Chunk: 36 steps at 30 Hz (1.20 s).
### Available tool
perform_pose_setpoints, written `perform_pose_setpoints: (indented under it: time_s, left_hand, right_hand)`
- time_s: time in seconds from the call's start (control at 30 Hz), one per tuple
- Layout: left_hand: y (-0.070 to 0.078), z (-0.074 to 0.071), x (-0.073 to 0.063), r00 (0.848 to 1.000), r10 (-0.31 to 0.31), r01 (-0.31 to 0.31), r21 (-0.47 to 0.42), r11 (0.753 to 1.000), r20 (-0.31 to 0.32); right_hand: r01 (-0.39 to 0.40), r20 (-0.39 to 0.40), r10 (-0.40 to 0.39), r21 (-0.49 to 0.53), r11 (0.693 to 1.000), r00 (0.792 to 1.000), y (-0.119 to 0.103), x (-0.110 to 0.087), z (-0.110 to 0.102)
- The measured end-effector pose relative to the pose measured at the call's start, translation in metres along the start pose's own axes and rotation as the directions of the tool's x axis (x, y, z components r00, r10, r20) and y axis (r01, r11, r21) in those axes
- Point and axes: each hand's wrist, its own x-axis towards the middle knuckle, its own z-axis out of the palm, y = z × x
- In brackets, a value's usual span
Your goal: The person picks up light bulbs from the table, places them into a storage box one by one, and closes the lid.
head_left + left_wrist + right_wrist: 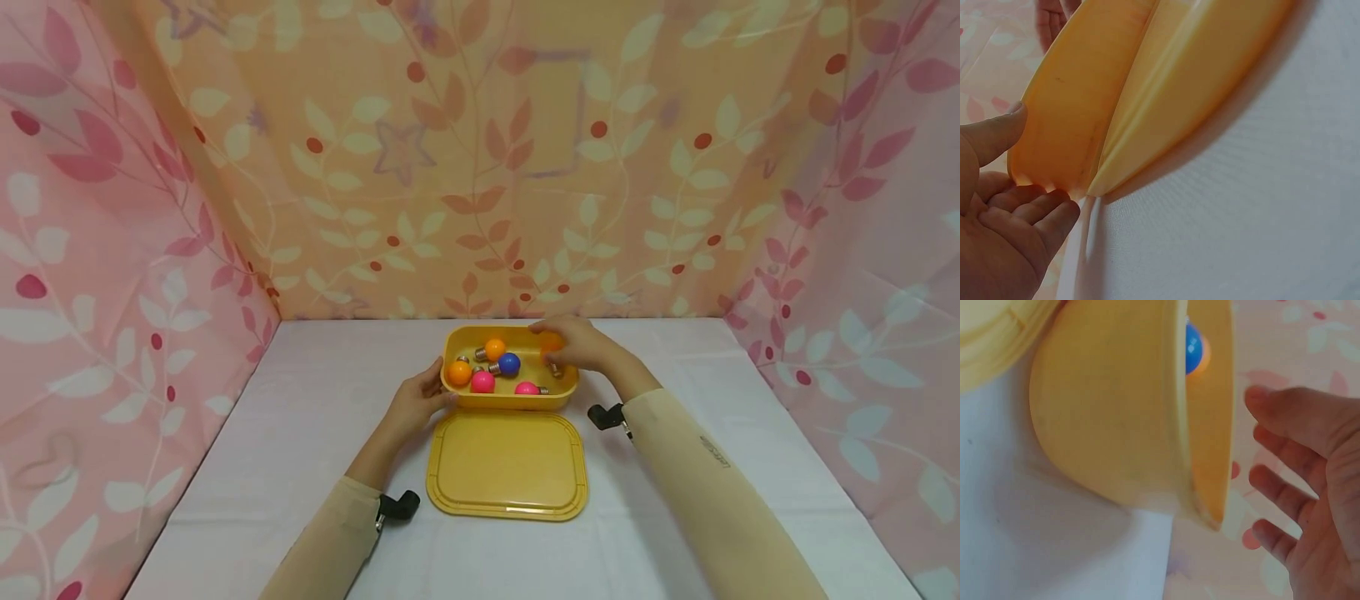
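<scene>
A yellow plastic box (513, 402) holds several small coloured light bulbs: a blue bulb (509, 364), orange bulbs including one orange bulb (460, 372) at the left, a pink bulb (483, 382) and another pink bulb (527, 388) at the front. My left hand (420, 393) rests against the box's left end, thumb and loosely bent fingers touching its outer wall. Over the right end reaches my right hand (581, 343), partly covering another orange bulb (551, 342). In the right wrist view its fingers (1282, 487) are spread beside the rim with nothing between them.
A flat yellow lid (507, 467) lies on the white-covered table (337, 417), just in front of the box. Patterned cloth (465, 167) walls in the table at the back and both sides. A black wrist camera (400, 506) sits at the left sleeve.
</scene>
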Motion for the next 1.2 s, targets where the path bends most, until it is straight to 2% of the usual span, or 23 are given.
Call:
perform_pose_setpoints:
  time_s: [0.2,0.47,0.9,1.2]
  left_hand:
    - [0.000,0.000,-0.002,1.000,0.007,-0.007,-0.003,1.000,-0.005]
    - [-0.001,-0.001,-0.003,1.000,-0.008,0.008,0.006,1.000,-0.007]
    - [0.000,0.002,-0.003,1.000,-0.008,0.008,0.002,1.000,0.000]
    - [0.007,-0.003,-0.005,1.000,-0.014,0.014,0.043,0.999,0.010]
  right_hand:
    - [0.036,-0.139,-0.029,0.051,0.998,0.990,-0.006,-0.019,-0.001]
    - [0.047,-0.303,-0.018,0.089,0.995,0.953,-0.012,-0.044,0.002]
    - [0.088,-0.445,-0.038,0.092,0.992,0.895,-0.022,-0.088,0.012]
    - [0.108,-0.480,-0.033,0.129,0.986,0.877,-0.024,-0.117,0.022]
